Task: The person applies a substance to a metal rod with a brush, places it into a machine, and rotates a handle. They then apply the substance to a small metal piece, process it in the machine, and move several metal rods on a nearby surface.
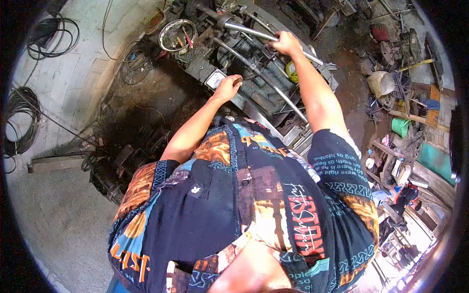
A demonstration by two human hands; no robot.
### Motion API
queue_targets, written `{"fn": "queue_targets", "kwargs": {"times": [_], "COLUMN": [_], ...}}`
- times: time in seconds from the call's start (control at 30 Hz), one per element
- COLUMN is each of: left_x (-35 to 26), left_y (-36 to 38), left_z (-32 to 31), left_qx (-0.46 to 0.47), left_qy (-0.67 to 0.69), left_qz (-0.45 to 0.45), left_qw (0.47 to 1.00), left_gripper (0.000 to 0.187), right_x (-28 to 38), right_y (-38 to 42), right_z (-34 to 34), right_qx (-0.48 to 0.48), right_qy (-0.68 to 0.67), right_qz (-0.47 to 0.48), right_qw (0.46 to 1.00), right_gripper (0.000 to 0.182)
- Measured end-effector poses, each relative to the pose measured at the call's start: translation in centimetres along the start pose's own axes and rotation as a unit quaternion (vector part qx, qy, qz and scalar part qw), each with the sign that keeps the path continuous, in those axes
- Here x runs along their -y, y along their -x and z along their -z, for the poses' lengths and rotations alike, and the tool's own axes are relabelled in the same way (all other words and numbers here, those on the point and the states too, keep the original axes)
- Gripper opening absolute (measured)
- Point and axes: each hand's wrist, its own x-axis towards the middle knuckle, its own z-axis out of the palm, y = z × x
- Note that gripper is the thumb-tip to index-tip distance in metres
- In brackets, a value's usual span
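Curling fingers of right hand [287, 44] round steel bar [251, 31], running out both sides of them. Bending fingers of left hand [227, 89] just beside white-faced panel [214, 79]; not discerning whether pinching anything.

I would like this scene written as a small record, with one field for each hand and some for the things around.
Left hand: fingers curled, beside a pale square panel; grip unclear
Right hand: closed over the upper metal bar
Between hands: lower metal bar
Container: round pan, holding a red-handled tool
View's right: green bucket
View's left: coiled dark cable
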Motion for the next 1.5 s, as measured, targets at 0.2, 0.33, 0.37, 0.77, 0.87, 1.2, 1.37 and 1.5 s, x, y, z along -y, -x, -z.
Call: {"fn": "queue_targets", "kwargs": {"times": [0.2,0.33,0.37,0.77,0.87,1.2,1.37,1.5], "left_x": [0.4,-0.2,-0.6,-1.2,-0.9,1.3,2.1,1.2], "left_y": [-0.2,-0.3,-0.4,0.9,1.2,5.5,7.6,7.7], "left_z": [-0.3,0.1,0.4,1.8,1.9,3.4,3.0,3.1], "left_qx": [-0.001,-0.007,-0.007,-0.06,-0.078,-0.099,-0.147,-0.149], "left_qy": [0.02,0.019,0.02,-0.029,-0.03,-0.01,0.039,0.02], "left_qz": [-0.005,0.002,0.003,0.003,0.008,0.002,-0.023,-0.028], "left_qw": [1.0,1.0,1.0,0.998,0.996,0.995,0.988,0.988], "left_gripper": [0.026,0.027,0.027,0.032,0.031,0.027,0.026,0.028], "right_x": [-0.7,-0.8,-0.9,-0.9,-1.9,-2.5,-2.7,-2.7], "right_y": [-0.2,0.1,0.0,-0.8,-1.5,-2.5,-2.9,-3.2], "right_z": [-0.3,-0.3,-0.3,-1.2,-1.9,-2.6,-2.8,-2.4], "right_qx": [-0.008,-0.007,-0.007,-0.047,-0.019,-0.017,-0.021,-0.025], "right_qy": [-0.01,-0.016,-0.016,-0.035,-0.02,-0.028,-0.032,-0.015], "right_qz": [-0.001,-0.005,-0.006,0.017,-0.003,0.006,0.007,0.024], "right_qw": [1.0,1.0,1.0,0.998,1.0,0.999,0.999,0.999], "right_gripper": [0.062,0.066,0.066,0.064,0.067,0.066,0.064,0.063]}}
